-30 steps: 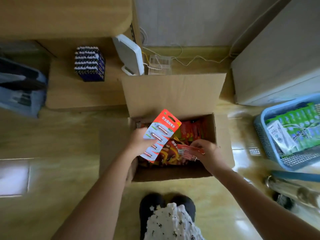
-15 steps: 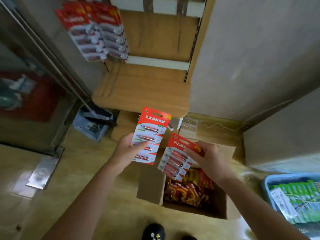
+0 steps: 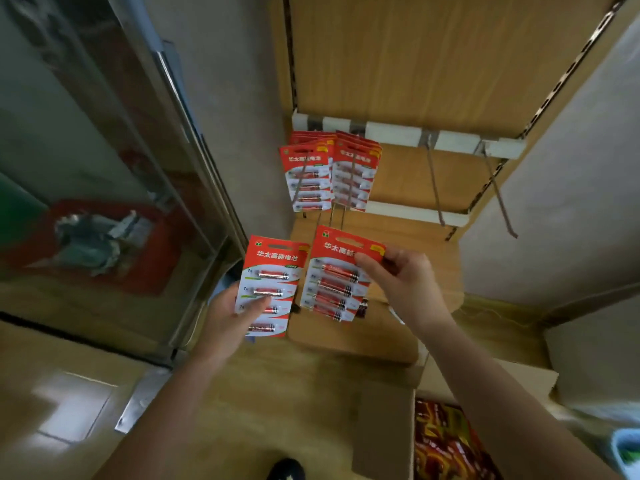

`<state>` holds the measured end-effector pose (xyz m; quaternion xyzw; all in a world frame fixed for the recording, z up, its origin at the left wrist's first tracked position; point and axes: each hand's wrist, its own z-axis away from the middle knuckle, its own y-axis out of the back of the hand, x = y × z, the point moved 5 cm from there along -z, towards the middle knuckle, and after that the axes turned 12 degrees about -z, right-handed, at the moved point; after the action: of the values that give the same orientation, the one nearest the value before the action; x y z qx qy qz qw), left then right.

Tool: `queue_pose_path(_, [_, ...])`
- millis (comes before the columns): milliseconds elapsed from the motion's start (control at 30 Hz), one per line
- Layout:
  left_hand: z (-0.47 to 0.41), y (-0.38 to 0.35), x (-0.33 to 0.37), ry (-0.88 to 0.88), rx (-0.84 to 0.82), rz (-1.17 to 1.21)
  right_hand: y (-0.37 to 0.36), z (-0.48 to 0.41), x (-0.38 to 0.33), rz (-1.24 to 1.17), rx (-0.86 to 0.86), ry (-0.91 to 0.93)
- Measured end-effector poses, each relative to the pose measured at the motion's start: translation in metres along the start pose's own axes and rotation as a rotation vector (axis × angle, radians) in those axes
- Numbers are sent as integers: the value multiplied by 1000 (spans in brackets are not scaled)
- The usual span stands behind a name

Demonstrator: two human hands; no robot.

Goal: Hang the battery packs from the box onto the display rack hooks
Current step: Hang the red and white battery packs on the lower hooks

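– Battery packs (image 3: 270,285) in the air, one per hand! The left hand (image 3: 228,320) grips the left pack (image 3: 266,268) at its lower left edge, thumb curled across the front.
– And the right hand (image 3: 405,282) pinches the right pack (image 3: 337,275) by its top right corner. The two cards sit side by side, edges close.
– Both are held just below the display rack (image 3: 415,81), where the hung packs (image 3: 329,174) crowd the left hooks.
– Two bare hooks (image 3: 434,181) jut out further right. Bottom right, the open box (image 3: 384,427) shows more red packs inside.
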<state>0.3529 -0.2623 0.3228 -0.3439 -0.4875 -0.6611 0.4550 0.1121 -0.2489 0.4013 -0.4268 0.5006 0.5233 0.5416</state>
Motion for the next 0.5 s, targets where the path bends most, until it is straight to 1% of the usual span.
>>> queue_pose_path(100, [-15,25,-6,7,-35,1,-33,-20,-7,-6,64,4])
queue_pose_path(233, [-31,42,-16,3,-68,11,-56,-41,-8,-38,177,10])
queue_pose_path(500, [-32,48,-42,39,-104,16,-68,-64,2,46,204,-14])
